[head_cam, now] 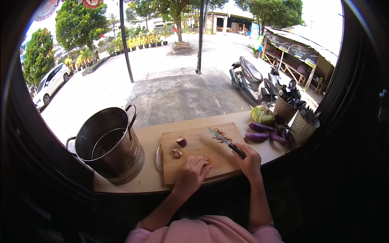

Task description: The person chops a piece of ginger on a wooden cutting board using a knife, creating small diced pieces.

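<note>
My right hand [249, 161] grips the black handle of a kitchen knife [223, 139], its blade slanting up and left over the wooden cutting board [197, 133]. Near the board's front edge rests my left hand [193, 171], palm down; whether something small lies under its fingers cannot be made out. A cut chunk of purple eggplant [181, 141] stands on the left part of the board. Below it sit some pale brown pieces [177, 153], perhaps ginger or galangal. Small chopped brown bits [221, 133] are scattered beyond the blade at the upper right.
A deep steel pot [121, 158] with two handles stands left of the board. To the right lie whole eggplants [256, 137] and a cabbage [262, 114]. Woven baskets [304, 127] of cutlery stand at the right end of the counter [149, 132]. Outside, motorcycles [249, 76] are parked.
</note>
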Action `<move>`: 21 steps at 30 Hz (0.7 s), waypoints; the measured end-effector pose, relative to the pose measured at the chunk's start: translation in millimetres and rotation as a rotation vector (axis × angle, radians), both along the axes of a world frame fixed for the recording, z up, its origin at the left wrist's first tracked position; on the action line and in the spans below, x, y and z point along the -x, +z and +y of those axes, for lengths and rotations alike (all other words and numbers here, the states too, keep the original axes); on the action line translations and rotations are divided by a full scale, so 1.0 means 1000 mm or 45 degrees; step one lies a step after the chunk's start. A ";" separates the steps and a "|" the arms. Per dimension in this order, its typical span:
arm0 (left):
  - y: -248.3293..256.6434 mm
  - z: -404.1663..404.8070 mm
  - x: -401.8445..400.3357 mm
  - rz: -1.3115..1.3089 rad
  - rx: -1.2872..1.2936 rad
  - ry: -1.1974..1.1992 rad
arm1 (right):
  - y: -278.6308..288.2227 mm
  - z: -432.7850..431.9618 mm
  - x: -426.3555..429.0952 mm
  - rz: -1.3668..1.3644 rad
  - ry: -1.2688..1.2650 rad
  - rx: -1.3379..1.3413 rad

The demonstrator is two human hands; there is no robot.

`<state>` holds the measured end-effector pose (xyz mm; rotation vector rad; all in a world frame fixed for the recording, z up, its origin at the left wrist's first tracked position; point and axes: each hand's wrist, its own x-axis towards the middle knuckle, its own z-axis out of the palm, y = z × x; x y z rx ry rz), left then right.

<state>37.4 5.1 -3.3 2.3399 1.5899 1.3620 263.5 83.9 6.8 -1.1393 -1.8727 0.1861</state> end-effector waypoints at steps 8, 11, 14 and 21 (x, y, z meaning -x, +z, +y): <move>-0.001 -0.003 0.003 0.084 0.004 0.006 | 0.010 -0.051 0.002 0.047 0.069 0.109; -0.002 -0.005 0.004 0.150 0.008 0.028 | 0.017 -0.076 0.007 -0.007 0.148 0.198; -0.003 -0.004 0.002 0.183 0.018 0.055 | 0.018 -0.090 0.011 -0.023 0.164 0.207; -0.004 0.001 -0.002 -0.151 0.024 -0.008 | 0.014 -0.100 0.012 -0.082 0.180 0.222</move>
